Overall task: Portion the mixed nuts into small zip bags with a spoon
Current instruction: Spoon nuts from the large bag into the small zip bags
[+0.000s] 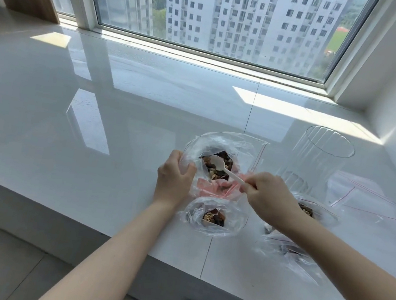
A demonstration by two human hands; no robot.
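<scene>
The right hand [265, 196] pinches the handle end of a white plastic spoon [224, 169], fingers curled tight round it, and the spoon's bowl lies over the mixed nuts [216, 168] inside a large clear zip bag [227, 146]. The left hand [174, 179] grips the left edge of that bag's mouth, thumb and fingers folded over the plastic, holding it open toward the camera. The bag lies on a glossy white windowsill [96, 111], its pink-tinted zip strip crumpled between the 2 hands. Just below it, nearer the ledge, sits a small zip bag [213, 218] with a clump of nuts in its bottom, its mouth open. To the right, partly hidden under the right wrist and forearm, lie 2 more small bags: one [314, 211] showing nuts just beside the wrist, another [284, 249] below the forearm whose contents are mostly covered. A tall ribbed clear glass container [316, 163] stands upright behind the right hand, close to the large bag's right side. Flat unfilled zip bags [362, 196] with red seal lines lie right of the glass. Beyond the sill, a window [222, 14] looks out on high-rise apartment blocks, and sun patches fall across the surface.
</scene>
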